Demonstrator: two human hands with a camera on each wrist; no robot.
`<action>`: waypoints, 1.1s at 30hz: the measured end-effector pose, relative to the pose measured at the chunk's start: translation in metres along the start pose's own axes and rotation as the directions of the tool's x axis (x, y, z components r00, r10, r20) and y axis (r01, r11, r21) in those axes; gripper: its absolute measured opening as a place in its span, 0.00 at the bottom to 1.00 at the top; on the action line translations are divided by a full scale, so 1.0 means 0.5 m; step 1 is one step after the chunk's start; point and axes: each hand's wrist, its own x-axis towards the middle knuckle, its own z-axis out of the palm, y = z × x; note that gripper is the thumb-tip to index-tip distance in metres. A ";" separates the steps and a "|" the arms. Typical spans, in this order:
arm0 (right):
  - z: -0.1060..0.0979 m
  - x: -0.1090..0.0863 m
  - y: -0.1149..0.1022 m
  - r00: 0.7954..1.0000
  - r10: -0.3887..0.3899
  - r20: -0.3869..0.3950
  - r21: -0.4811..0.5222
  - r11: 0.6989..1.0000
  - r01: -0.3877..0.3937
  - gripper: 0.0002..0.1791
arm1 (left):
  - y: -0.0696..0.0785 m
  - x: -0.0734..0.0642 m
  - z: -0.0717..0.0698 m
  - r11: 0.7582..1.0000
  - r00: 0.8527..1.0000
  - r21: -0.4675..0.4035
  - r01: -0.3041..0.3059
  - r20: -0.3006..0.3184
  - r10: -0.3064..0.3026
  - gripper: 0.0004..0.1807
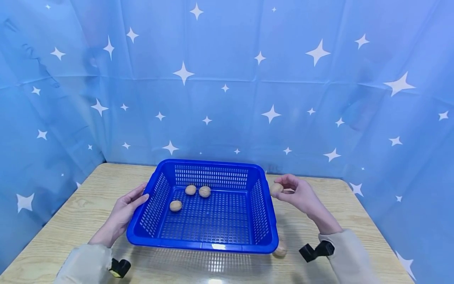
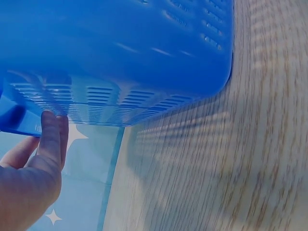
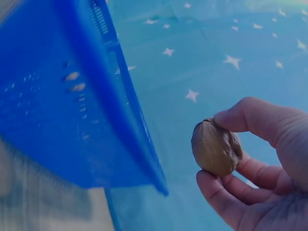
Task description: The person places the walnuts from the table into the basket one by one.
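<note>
The left hand [image 1: 122, 212] grips the left rim of a blue rectangular plastic basket [image 1: 177, 244]. Just right of its right rim, the right hand [image 1: 301, 195] pinches a round tan walnut [image 1: 276, 189]. Three walnuts [image 1: 175, 205] lie inside, left of centre; another walnut [image 1: 281, 251] shows past the near right corner.

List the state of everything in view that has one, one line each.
Blue mesh basket: open-topped, gripped at left rim
Three walnuts: loose on the basket's floor
Held walnut: raised, outside basket's right side
Near walnut: partly hidden by basket corner
Left hand: gripping basket rim
Right hand: pinching held walnut
Starred curtain: hanging, creased
</note>
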 end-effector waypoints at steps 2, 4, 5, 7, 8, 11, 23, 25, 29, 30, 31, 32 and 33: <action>0.009 0.011 -0.011 1.000 -0.011 0.016 0.021 1.000 0.011 0.19 | 0.000 0.000 0.000 1.000 1.000 -0.004 0.001 -0.001 -0.001 0.37; 0.020 0.023 -0.022 0.999 -0.025 0.035 0.039 0.999 0.024 0.19 | 0.000 0.000 0.000 1.000 1.000 -0.009 0.001 0.000 -0.001 0.37; 0.025 0.029 -0.028 0.999 -0.032 0.044 0.050 0.998 0.029 0.19 | 0.000 -0.001 0.000 1.000 1.000 -0.012 0.001 -0.001 -0.001 0.37; 0.036 0.042 -0.038 0.997 -0.044 0.062 0.063 0.997 0.040 0.19 | 0.000 -0.001 -0.001 1.000 1.000 -0.015 -0.001 -0.003 0.001 0.37; 0.041 0.049 -0.044 0.996 -0.048 0.072 0.066 0.997 0.043 0.19 | 0.000 -0.001 -0.001 1.000 1.000 -0.015 -0.002 -0.004 0.002 0.37; 0.058 0.068 -0.060 0.994 -0.065 0.088 0.068 0.996 0.059 0.19 | 0.000 -0.002 -0.001 1.000 1.000 -0.012 -0.001 -0.008 0.001 0.37; 0.131 0.130 -0.109 0.970 -0.156 0.189 0.114 0.984 0.136 0.16 | 0.001 -0.001 0.001 1.000 1.000 0.021 0.019 -0.012 -0.018 0.37; 0.144 0.138 -0.117 0.964 -0.162 0.210 0.119 0.983 0.140 0.16 | 0.002 -0.001 0.002 1.000 1.000 0.022 0.020 -0.017 -0.019 0.36; 0.171 0.153 -0.126 0.954 -0.171 0.246 0.118 0.982 0.145 0.15 | 0.004 0.000 0.005 1.000 1.000 0.026 0.014 -0.016 -0.014 0.37; 0.178 0.156 -0.128 0.952 -0.172 0.253 0.112 0.983 0.148 0.15 | 0.004 0.000 0.005 1.000 1.000 0.026 0.012 -0.014 -0.011 0.36; 0.185 0.160 -0.130 0.950 -0.171 0.259 0.107 0.983 0.148 0.15 | 0.004 0.000 0.005 1.000 1.000 0.027 0.011 -0.015 -0.010 0.36; 0.192 0.164 -0.132 0.948 -0.172 0.266 0.101 0.983 0.150 0.15 | 0.005 0.000 0.005 1.000 1.000 0.027 0.010 -0.016 -0.009 0.36; 0.199 0.168 -0.133 0.947 -0.172 0.271 0.092 0.984 0.153 0.15 | 0.005 -0.001 0.006 1.000 1.000 0.026 0.009 -0.018 -0.008 0.36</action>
